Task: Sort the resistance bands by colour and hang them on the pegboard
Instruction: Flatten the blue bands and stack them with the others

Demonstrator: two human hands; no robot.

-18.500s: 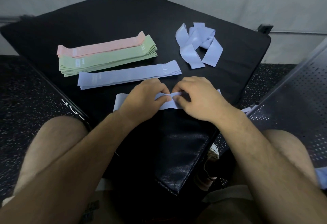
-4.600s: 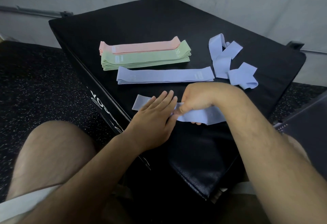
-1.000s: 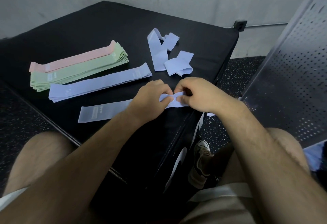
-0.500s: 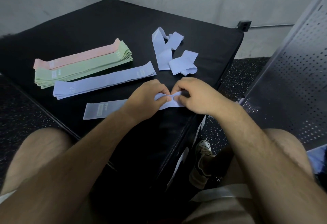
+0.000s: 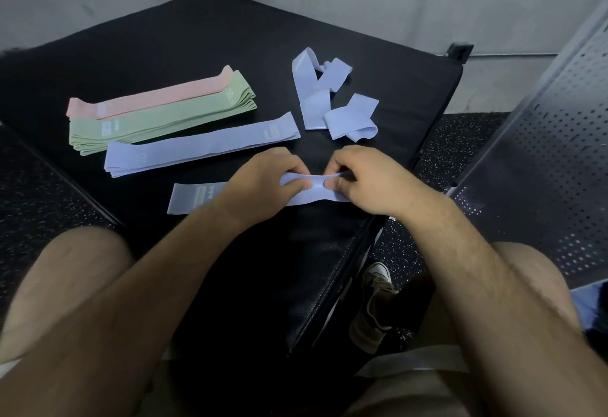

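Observation:
A lavender resistance band (image 5: pixel 194 198) lies flat near the front edge of the black padded box (image 5: pixel 184 38). My left hand (image 5: pixel 263 179) and my right hand (image 5: pixel 365 179) both pinch its right end, fingers curled round the fabric. Behind it lies a flat stack of lavender bands (image 5: pixel 204 145). Further back left sit a stack of green bands (image 5: pixel 158 120) and a pink band (image 5: pixel 154 96). Loose, crumpled lavender bands (image 5: pixel 329 100) lie at the back right.
A grey perforated pegboard (image 5: pixel 543 153) leans at the right. A speckled black floor (image 5: pixel 42 193) surrounds the box. My bare knees flank the box's near corner, and a shoe (image 5: pixel 375 304) shows below its right side.
Both hands keep pinching the same band end, the fabric now pulled a little between them. The view has shifted slightly; the stacks stay where they were.

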